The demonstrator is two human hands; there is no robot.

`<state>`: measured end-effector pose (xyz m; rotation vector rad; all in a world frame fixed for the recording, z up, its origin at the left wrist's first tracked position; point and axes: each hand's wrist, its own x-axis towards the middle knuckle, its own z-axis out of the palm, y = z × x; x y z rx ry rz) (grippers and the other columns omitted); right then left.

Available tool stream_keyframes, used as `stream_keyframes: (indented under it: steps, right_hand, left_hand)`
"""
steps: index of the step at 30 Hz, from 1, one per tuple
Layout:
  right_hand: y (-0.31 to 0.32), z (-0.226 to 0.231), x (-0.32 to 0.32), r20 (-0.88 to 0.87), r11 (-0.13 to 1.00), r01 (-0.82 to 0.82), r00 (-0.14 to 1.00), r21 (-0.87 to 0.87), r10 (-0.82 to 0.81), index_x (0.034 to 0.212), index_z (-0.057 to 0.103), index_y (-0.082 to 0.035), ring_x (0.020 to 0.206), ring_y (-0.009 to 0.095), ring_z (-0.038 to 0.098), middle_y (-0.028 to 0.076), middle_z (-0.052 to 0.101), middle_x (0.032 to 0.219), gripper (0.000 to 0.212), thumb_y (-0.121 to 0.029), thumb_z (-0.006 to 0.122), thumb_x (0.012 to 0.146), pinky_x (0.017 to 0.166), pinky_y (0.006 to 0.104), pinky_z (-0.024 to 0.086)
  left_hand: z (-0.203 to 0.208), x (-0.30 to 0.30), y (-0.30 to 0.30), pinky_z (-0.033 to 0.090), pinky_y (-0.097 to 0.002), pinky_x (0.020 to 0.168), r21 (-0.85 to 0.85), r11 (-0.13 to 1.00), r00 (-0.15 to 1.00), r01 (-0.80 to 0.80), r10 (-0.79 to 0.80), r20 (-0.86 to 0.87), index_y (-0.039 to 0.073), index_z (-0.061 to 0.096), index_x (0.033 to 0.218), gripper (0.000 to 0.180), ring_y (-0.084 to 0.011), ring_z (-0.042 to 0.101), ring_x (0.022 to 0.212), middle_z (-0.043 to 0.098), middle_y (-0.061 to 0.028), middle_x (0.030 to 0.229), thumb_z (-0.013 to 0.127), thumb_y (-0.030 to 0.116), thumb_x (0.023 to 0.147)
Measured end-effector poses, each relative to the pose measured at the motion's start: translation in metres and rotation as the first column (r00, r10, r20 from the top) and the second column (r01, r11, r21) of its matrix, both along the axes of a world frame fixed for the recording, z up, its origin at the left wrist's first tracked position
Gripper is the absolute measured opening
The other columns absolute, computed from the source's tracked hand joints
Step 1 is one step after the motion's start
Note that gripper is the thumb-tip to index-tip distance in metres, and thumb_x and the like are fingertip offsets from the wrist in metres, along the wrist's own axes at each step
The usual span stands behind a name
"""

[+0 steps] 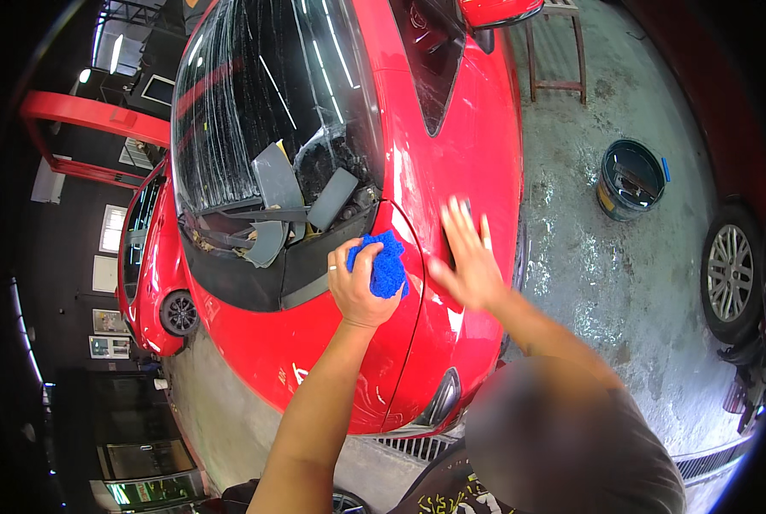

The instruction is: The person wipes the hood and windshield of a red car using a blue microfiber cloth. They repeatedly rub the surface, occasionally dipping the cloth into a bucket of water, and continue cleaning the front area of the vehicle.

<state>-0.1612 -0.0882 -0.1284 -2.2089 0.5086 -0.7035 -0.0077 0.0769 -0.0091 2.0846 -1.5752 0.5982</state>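
My left hand (357, 287) is closed round a bunched blue cloth (386, 267) with a nubby texture, above the rear corner of a red car's hood (349, 343) beside the windshield base. To its right, my right hand (469, 261) lies flat on or just over the red fender (477, 154), its fingers stretched out. A small dark patch shows by its fingertips; I cannot tell if it is a thing or a shadow. The windshield (272, 86) has whitish streaks. Grey pieces of trim (278, 182) lie loose at its base, beside the wiper arm and black cowl (237, 274).
On the wet floor at right stands a dark bucket (607, 193) with dark liquid and a blue item at its rim. Beyond it is a dark red car's wheel (731, 272). A metal stand (559, 86) is at the back, another red car (152, 274) at left under a red frame (100, 116).
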Motion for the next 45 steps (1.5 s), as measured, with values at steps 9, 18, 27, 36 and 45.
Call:
stream_keyframes:
  steps: [9,18,27,36,45]
  right_hand:
    - [0.005,0.0,-0.008,-0.004,0.997,-0.078,0.997,0.014,0.078,0.184,0.023,-0.001,0.18,0.042,0.011,0.026,0.018,0.193,0.105,-0.063,0.065,0.11,0.142,0.068,0.005]
    - [-0.038,0.02,0.032,0.159,1.0,0.023,0.987,0.006,-0.024,0.186,0.02,-0.003,0.181,0.04,0.012,0.024,0.017,0.194,0.097,-0.054,0.061,0.114,0.142,0.0658,0.003]
    - [-0.088,0.031,0.065,0.15,0.995,0.046,0.987,0.085,-0.059,0.186,0.019,-0.004,0.182,0.036,0.009,0.021,0.013,0.195,0.092,-0.053,0.056,0.118,0.143,0.0611,0.002]
    - [-0.087,0.033,0.059,0.118,0.997,0.076,0.99,-0.012,-0.074,0.186,0.018,-0.004,0.181,0.037,0.012,0.021,0.015,0.195,0.091,-0.051,0.056,0.118,0.143,0.0627,0.005]
    - [-0.01,-0.012,0.01,0.061,0.998,0.012,0.998,-0.069,-0.008,0.185,0.02,-0.001,0.181,0.042,0.011,0.025,0.017,0.194,0.096,-0.052,0.06,0.115,0.142,0.0659,0.005]
  left_hand:
    - [0.005,-0.001,0.01,0.055,-0.0579,0.102,-0.01,1.0,1.0,-0.025,0.025,-0.001,0.011,0.075,0.131,0.066,-0.0458,0.066,0.12,0.067,-0.0229,0.131,0.096,0.017,0.068]
    - [0.01,0.0,-0.001,0.057,-0.0539,0.099,-0.053,0.999,1.0,-0.007,0.006,-0.005,0.013,0.077,0.129,0.062,-0.0422,0.069,0.113,0.069,-0.0173,0.132,0.096,0.025,0.071]
    - [0.008,-0.009,0.002,0.057,-0.0544,0.101,-0.075,0.997,0.999,-0.017,0.015,-0.032,0.015,0.077,0.13,0.063,-0.0411,0.068,0.116,0.068,-0.0163,0.134,0.097,0.027,0.072]
    - [0.012,-0.005,-0.002,0.056,-0.0548,0.103,-0.078,0.997,1.0,-0.002,0.0,-0.028,0.017,0.075,0.132,0.071,-0.0409,0.067,0.118,0.067,-0.0153,0.135,0.099,0.025,0.066]
    - [0.01,-0.003,0.013,0.057,-0.0537,0.102,-0.059,0.998,0.999,-0.024,0.022,-0.033,0.017,0.076,0.13,0.066,-0.0401,0.068,0.118,0.068,-0.0153,0.134,0.099,0.026,0.069]
